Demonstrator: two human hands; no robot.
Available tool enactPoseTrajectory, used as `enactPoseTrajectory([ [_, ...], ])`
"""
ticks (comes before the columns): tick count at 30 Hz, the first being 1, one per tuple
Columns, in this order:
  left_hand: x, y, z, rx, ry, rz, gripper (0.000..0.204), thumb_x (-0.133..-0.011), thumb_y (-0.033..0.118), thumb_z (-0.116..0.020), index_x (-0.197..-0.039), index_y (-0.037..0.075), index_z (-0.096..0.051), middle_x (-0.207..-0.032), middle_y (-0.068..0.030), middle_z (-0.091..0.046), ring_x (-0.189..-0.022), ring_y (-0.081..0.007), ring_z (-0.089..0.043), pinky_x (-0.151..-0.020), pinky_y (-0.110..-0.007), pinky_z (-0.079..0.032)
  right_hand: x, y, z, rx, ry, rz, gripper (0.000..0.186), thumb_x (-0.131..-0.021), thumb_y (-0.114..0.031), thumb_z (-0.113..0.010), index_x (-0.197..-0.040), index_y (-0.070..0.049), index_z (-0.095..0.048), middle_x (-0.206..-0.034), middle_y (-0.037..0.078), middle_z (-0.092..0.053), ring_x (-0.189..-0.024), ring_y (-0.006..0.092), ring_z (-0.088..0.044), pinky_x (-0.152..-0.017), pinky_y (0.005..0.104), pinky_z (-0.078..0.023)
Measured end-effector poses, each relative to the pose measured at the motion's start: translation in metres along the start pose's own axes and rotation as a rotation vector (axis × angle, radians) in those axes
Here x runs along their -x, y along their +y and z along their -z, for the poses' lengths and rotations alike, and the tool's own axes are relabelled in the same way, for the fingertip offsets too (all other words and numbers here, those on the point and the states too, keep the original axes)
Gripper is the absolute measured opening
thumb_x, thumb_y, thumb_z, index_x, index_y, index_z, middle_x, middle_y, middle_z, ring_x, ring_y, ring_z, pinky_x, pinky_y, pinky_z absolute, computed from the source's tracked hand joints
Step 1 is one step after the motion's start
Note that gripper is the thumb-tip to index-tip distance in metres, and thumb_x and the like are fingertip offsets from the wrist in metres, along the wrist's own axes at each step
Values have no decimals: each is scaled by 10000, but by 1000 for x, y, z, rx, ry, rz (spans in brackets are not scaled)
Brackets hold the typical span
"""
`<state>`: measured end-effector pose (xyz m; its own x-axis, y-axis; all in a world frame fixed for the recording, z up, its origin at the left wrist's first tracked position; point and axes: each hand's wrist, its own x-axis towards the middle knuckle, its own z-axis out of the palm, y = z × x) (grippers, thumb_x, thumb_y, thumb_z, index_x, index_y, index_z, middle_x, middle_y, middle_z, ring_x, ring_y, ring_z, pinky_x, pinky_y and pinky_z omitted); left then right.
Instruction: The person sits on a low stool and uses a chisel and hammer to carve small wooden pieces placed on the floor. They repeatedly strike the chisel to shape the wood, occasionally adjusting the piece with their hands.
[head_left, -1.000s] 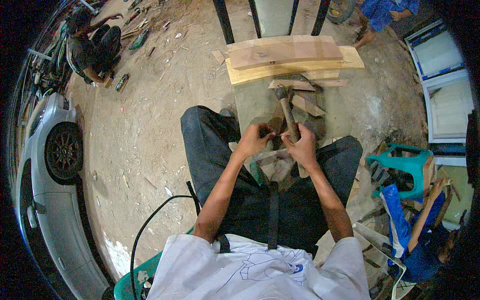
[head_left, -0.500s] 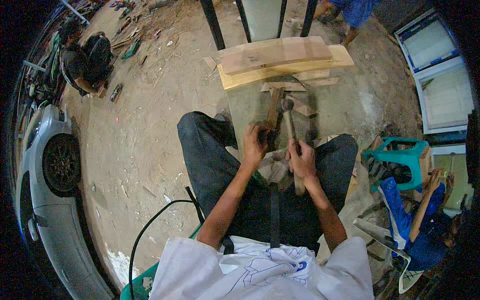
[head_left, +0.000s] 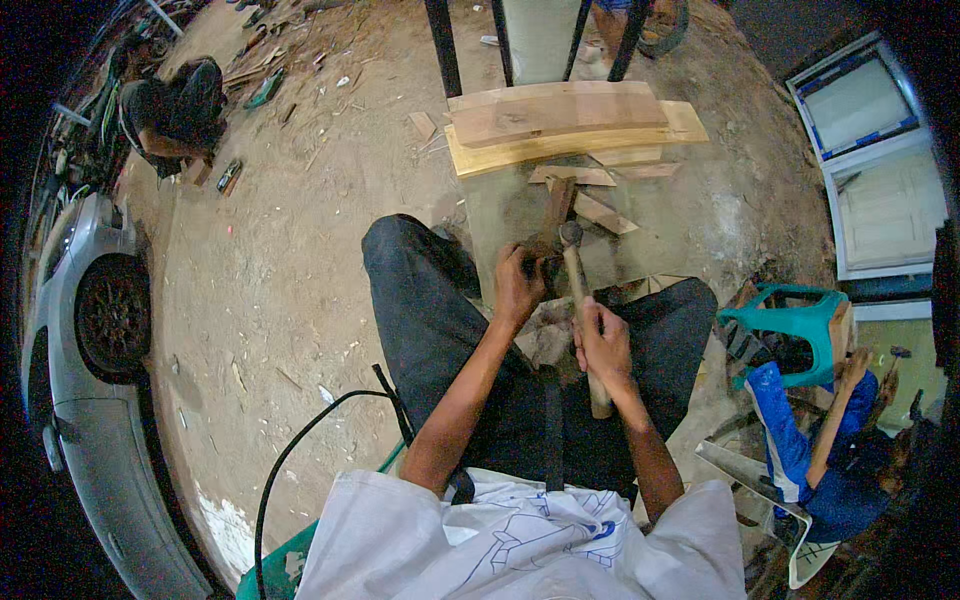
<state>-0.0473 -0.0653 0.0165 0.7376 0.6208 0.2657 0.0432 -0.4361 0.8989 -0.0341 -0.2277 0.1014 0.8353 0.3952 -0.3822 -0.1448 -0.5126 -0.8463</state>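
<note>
With forearms (head_left: 455, 410) angled toward one and eleven o'clock, the right hand (head_left: 607, 345) clenches a hammer (head_left: 575, 281) pointing near twelve, while the left hand (head_left: 518, 285) curls at seven o'clock of a dark block (head_left: 560, 203), fingertips hidden, grip impossible to tell.
</note>
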Motion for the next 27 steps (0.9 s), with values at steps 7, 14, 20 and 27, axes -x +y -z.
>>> enactPoseTrajectory([
  [7, 3, 5, -4, -29, 36, 70, 129, -750, -13, -661, -876, -33, -640, -925, -197, -584, -890, -397, -569, -766, -430, -463, 8, 3, -2, -147, -35, -61, 439, -1022, -412, -452, -789, -61, -575, -508, 4, -493, -362, 101, -456, -338, 292, -370],
  [14, 1, 5, -1, -66, 35, 9, 155, -721, -20, -662, -875, -26, -645, -912, -188, -571, -896, -391, -549, -774, -448, -445, 0, 11, -13, -72, -18, -41, 416, -1023, -422, -442, -864, -70, -595, -496, -6, -476, -363, 107, -457, -344, 299, -376],
  [20, 4, -5, -9, -50, 127, -24, 141, -693, -32, -660, -826, -41, -614, -895, -190, -558, -854, -398, -532, -746, -454, -438, 3, 7, -12, 20, -7, 27, 458, -1021, -448, -423, -907, -49, -618, -489, 4, -488, -376, 122, -484, -374, 319, -403],
  [27, -1, -4, -8, 22, 25, 63, 117, -710, -28, -663, -809, -41, -602, -896, -193, -579, -877, -405, -548, -765, -439, -452, 2, 10, -13, 51, -1, 30, 426, -1025, -402, -440, -836, -42, -566, -547, 15, -492, -388, 109, -458, -369, 284, -370],
])
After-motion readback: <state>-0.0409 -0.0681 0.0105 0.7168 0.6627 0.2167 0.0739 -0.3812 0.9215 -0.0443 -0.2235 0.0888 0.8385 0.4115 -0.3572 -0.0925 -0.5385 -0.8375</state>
